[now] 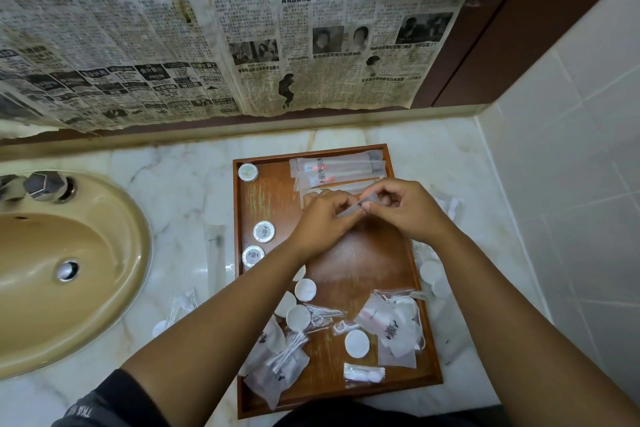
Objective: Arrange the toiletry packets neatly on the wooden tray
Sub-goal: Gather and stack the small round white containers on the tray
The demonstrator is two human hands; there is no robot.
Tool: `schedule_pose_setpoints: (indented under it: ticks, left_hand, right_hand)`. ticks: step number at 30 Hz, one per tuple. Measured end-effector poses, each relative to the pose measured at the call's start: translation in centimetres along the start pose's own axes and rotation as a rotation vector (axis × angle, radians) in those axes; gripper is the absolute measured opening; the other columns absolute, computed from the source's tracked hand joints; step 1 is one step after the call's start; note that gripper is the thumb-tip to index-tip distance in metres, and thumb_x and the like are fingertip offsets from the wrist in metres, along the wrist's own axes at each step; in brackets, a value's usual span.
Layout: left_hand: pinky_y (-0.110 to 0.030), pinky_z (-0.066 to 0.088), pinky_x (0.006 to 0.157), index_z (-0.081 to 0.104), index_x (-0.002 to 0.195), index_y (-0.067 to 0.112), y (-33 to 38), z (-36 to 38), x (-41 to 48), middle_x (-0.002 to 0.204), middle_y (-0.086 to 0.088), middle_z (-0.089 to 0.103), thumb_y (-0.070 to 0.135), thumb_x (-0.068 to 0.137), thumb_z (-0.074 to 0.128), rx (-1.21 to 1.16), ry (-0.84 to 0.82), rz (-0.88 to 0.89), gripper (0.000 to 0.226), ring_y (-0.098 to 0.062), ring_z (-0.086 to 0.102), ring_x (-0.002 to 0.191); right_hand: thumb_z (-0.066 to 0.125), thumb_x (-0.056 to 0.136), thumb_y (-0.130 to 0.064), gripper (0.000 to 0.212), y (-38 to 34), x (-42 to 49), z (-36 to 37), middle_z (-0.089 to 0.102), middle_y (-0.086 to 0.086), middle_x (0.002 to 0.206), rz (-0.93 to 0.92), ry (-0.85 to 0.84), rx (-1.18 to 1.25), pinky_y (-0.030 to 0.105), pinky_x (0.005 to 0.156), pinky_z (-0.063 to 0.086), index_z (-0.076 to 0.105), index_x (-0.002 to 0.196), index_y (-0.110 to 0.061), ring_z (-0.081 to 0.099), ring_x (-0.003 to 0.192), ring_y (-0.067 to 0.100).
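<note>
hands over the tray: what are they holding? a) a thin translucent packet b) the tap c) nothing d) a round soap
a: the left hand and the right hand both pinch a thin translucent packet above the wooden tray.

Left hand meets right hand (fingers pinching).

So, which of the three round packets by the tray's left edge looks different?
The far-corner packet: its label is pale greenish, while the two nearer packets show a dark emblem.
</note>
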State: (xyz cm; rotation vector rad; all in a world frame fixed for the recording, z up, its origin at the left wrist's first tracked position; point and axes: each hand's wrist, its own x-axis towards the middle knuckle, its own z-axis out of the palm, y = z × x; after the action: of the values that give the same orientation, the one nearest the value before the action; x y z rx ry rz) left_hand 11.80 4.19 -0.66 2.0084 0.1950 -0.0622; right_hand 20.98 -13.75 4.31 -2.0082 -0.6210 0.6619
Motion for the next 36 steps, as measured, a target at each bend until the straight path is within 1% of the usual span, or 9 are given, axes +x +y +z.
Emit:
schedule_pose_setpoints:
  ticks: [5, 7, 9, 13, 18, 24, 27, 32, 36]
  left_hand:
    - [-0.037, 0.048, 0.083, 0.077, 0.091, 0.016, -0.5, -1.7, -0.1, 0.091, -0.001, 0.069, 0.024, 0.093, 0.073, -0.015, -0.085, -0.012, 0.009, -0.015, 0.061, 0.088]
    - [-0.033, 0.046, 0.082, 0.078, 0.092, 0.018, -1.2, -2.5, -0.2, 0.088, 0.003, 0.068, 0.028, 0.092, 0.076, 0.029, -0.09, -0.032, 0.01, -0.014, 0.06, 0.088]
    - [-0.037, 0.042, 0.087, 0.076, 0.087, 0.027, -2.0, -3.1, -0.2, 0.08, 0.015, 0.063, 0.038, 0.091, 0.075, 0.161, -0.076, -0.045, 0.012, -0.012, 0.057, 0.086]
    - [-0.041, 0.026, 0.098, 0.067, 0.088, 0.031, -3.2, -3.9, -0.6, 0.085, 0.012, 0.067, 0.045, 0.093, 0.07, 0.407, -0.007, -0.023, 0.016, -0.016, 0.058, 0.095]
    - [-0.04, 0.024, 0.099, 0.074, 0.109, 0.025, -5.0, -3.1, -2.3, 0.11, 0.003, 0.074, 0.04, 0.088, 0.077, 0.615, 0.16, 0.11, 0.027, -0.023, 0.062, 0.108]
    - [-0.045, 0.027, 0.093, 0.077, 0.108, 0.024, -7.1, -2.3, -4.2, 0.106, 0.0, 0.067, 0.037, 0.093, 0.071, 0.759, 0.336, 0.094, 0.022, -0.027, 0.058, 0.103]
    - [-0.047, 0.029, 0.092, 0.078, 0.104, 0.026, -7.3, -2.0, -4.0, 0.103, 0.0, 0.067, 0.035, 0.094, 0.07, 0.82, 0.348, 0.122, 0.016, -0.028, 0.058, 0.1]
    - [-0.049, 0.034, 0.094, 0.078, 0.102, 0.024, -7.5, -1.7, -3.0, 0.099, -0.001, 0.069, 0.03, 0.097, 0.069, 0.863, 0.343, 0.195, 0.012, -0.029, 0.059, 0.096]
    - [-0.049, 0.033, 0.097, 0.077, 0.107, 0.025, -7.3, -1.4, -2.5, 0.101, 0.002, 0.071, 0.041, 0.098, 0.065, 0.878, 0.295, 0.262, 0.023, -0.026, 0.06, 0.098]
  right_hand:
    - [0.076, 0.091, -0.023, 0.01, 1.0, -0.4, -1.2, 0.063, 0.02, 0.082, 0.041, 0.043, 0.078, 0.034, 0.073, 0.048, 0.077, 0.099, -0.03, 0.054, 0.071, 0.019]
    - [0.074, 0.093, -0.021, 0.01, 1.5, -0.6, -1.6, 0.068, 0.003, 0.078, 0.068, 0.078, 0.116, 0.03, 0.073, 0.048, 0.077, 0.101, -0.026, 0.055, 0.071, 0.016]
    - [0.072, 0.094, -0.019, 0.01, 2.0, -0.7, -2.0, 0.07, -0.018, 0.081, 0.1, 0.11, 0.139, 0.025, 0.071, 0.049, 0.076, 0.102, -0.022, 0.057, 0.07, 0.011]
    - [0.072, 0.094, -0.023, 0.009, 3.4, -0.6, -1.7, 0.071, -0.007, 0.085, 0.153, 0.1, 0.125, 0.027, 0.07, 0.05, 0.076, 0.102, -0.025, 0.058, 0.07, 0.009]
    - [0.069, 0.095, -0.031, 0.013, 5.5, 0.4, -1.4, 0.069, -0.01, 0.099, 0.199, 0.057, -0.232, 0.027, 0.079, 0.05, 0.072, 0.108, -0.026, 0.061, 0.087, 0.006]
    - [0.068, 0.096, -0.031, 0.016, 7.6, 1.8, -0.5, 0.068, -0.002, 0.107, 0.065, 0.044, -0.65, 0.028, 0.081, 0.048, 0.075, 0.108, -0.024, 0.059, 0.099, 0.017]
    - [0.071, 0.094, -0.029, 0.018, 8.0, 2.1, 0.3, 0.065, 0.001, 0.112, 0.029, 0.122, -0.712, 0.028, 0.084, 0.048, 0.077, 0.11, -0.021, 0.057, 0.101, 0.019]
    - [0.071, 0.094, -0.029, 0.016, 8.4, 2.8, 0.9, 0.069, 0.003, 0.11, -0.009, 0.107, -0.768, 0.035, 0.086, 0.049, 0.079, 0.104, -0.02, 0.059, 0.098, 0.022]
    - [0.074, 0.091, -0.027, 0.012, 9.0, 2.8, 1.1, 0.07, 0.003, 0.107, -0.071, 0.162, -0.808, 0.037, 0.085, 0.048, 0.08, 0.099, -0.019, 0.059, 0.097, 0.023]
